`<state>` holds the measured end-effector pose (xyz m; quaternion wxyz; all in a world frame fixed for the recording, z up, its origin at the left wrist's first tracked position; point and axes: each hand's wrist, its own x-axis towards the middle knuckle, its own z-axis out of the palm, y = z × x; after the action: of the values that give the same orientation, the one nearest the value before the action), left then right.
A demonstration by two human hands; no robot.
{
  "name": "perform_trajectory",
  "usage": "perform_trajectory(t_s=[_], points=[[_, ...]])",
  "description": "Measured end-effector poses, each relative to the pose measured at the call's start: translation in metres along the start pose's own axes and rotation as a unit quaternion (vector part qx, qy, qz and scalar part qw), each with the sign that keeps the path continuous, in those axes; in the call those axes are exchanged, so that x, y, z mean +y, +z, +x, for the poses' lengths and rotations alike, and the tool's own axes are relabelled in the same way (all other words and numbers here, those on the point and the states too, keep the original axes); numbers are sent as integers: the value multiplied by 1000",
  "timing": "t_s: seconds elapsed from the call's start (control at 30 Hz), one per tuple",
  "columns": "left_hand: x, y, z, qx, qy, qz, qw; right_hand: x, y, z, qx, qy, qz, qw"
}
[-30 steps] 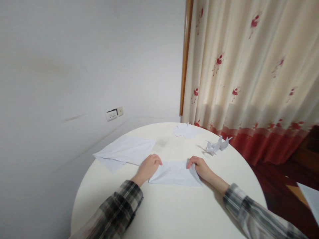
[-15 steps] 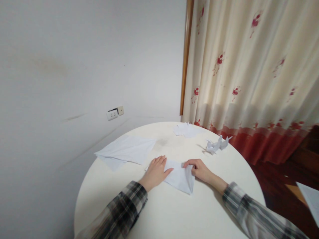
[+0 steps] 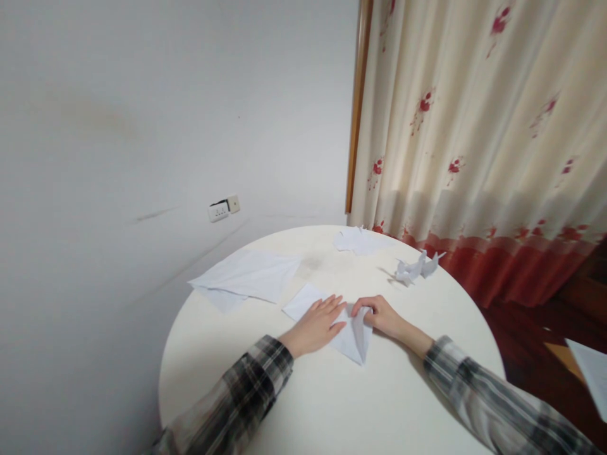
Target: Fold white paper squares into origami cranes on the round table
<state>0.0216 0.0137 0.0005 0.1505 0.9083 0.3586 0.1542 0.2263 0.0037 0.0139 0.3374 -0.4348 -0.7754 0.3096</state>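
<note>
A partly folded sheet of white paper point(image 3: 349, 341) lies on the round white table point(image 3: 332, 404) in front of me. My left hand point(image 3: 318, 325) rests flat across its middle, fingers stretched out and covering part of it. At the sheet's right side, my right hand point(image 3: 379, 316) pinches a raised flap between thumb and fingers. That flap stands up off the layer below, with a fold running down to the near corner. The paper's left end sticks out flat beyond my left hand.
Larger white paper sheets point(image 3: 251, 275) lie at the table's left. Folded paper figures point(image 3: 413, 268) stand at the right, and more white paper point(image 3: 358, 240) lies at the far edge. Behind are a wall with a socket point(image 3: 219, 212) and a floral curtain point(image 3: 474, 126).
My left hand has slid right along the paper, uncovering its left end. My right hand has lifted the flap higher. The view has shifted slightly.
</note>
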Motion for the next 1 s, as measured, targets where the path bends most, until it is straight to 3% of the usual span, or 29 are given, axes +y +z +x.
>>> perform_trajectory(t_s=[0.3,0.63,0.73,0.87,1.0], points=[[-33,-9,8,16,-85,5,996,6,1,3,6,2,-37,999],[-48,-10,10,31,-173,145,974,7,0,3,-4,11,-31,999],[-44,-12,9,34,-144,158,976,10,1,4,4,4,-23,1000],[-40,-13,12,2,-34,104,994,12,-1,4,22,-3,-29,999],[-39,-13,14,-14,-13,67,998,11,-7,2,64,-38,-15,997]])
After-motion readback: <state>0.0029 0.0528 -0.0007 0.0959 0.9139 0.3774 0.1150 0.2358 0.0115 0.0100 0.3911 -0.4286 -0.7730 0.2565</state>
